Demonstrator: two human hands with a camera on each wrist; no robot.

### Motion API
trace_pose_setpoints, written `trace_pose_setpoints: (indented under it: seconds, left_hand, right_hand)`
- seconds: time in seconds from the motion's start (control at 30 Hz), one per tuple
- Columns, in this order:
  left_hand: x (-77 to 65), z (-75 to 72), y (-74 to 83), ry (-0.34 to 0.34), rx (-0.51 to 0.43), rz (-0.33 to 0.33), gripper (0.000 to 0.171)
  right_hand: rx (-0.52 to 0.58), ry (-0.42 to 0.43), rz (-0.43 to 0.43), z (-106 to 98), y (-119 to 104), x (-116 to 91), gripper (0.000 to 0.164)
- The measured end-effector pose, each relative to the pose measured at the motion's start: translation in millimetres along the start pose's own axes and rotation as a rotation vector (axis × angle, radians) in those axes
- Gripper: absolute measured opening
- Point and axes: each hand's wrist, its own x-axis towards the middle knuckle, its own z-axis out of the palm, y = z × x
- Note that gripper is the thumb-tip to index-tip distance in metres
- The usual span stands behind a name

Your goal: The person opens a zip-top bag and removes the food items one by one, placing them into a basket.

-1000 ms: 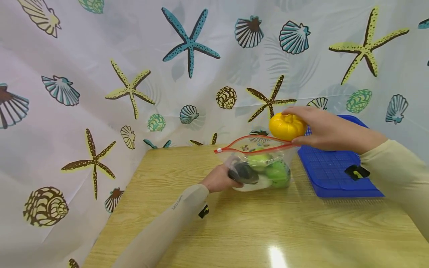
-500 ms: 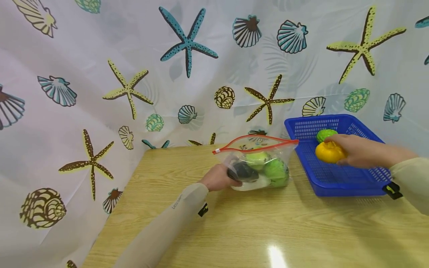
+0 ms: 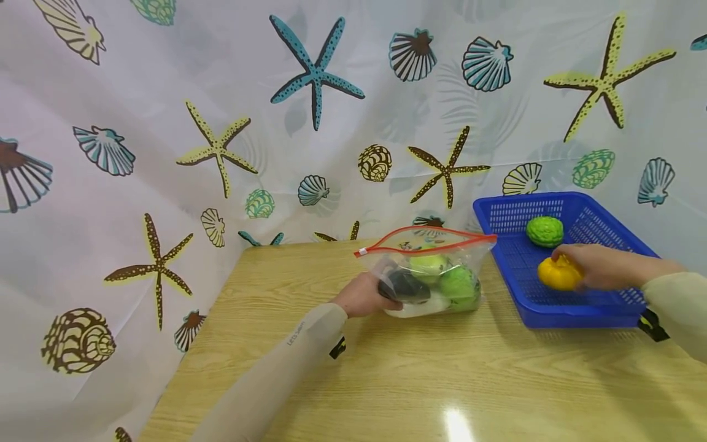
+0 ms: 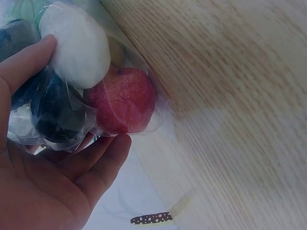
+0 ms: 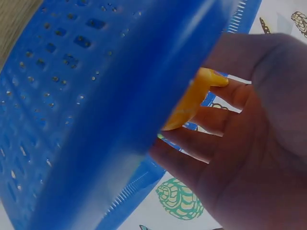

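My left hand (image 3: 366, 294) grips the left end of a clear zip bag (image 3: 394, 258) that stands on the table with its red-edged mouth parted. Through the plastic show a dark eggplant-like piece (image 3: 404, 286), green pieces (image 3: 459, 282) and, in the left wrist view, a white egg-shaped piece (image 4: 76, 45) and a red apple-like piece (image 4: 122, 101). Inside the blue basket (image 3: 580, 318), my right hand (image 3: 604, 267) holds a small yellow pumpkin (image 3: 559, 274). The basket's rim hides part of the pumpkin in the right wrist view. Behind it lies a bumpy green fruit (image 3: 544, 231).
The blue basket stands right of the bag on a wooden table (image 3: 386, 380). A white curtain (image 3: 331, 153) printed with starfish and shells hangs behind and along the left of the table.
My right hand has carried the yellow pumpkin from above the bag's mouth rightward and down into the basket. The left hand keeps its grip on the bag.
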Motion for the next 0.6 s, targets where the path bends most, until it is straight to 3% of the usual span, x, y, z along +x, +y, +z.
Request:
trace_pose_setpoints:
  seconds: [0.17,0.3,0.43,0.6]
  left_hand:
    - [0.7,-0.3,-0.3,-0.007,0.004,-0.012,0.080]
    - [0.2,-0.1,0.3,-0.002,-0.002,-0.020,0.080]
    - [-0.8,0.8,1.2,0.003,-0.005,-0.008,0.079]
    - [0.2,2.1,2.3,0.004,0.002,0.011,0.078]
  right_hand:
    - [0.005,0.006,-0.002,-5,-5,-3,0.061]
    - [-0.039,0.045,-0.023,-15,-24,3,0.056]
    - [-0.082,0.143,-0.075,-31,-56,14,0.041]
    - [-0.056,0.337,-0.191,-59,-109,26,0.029]
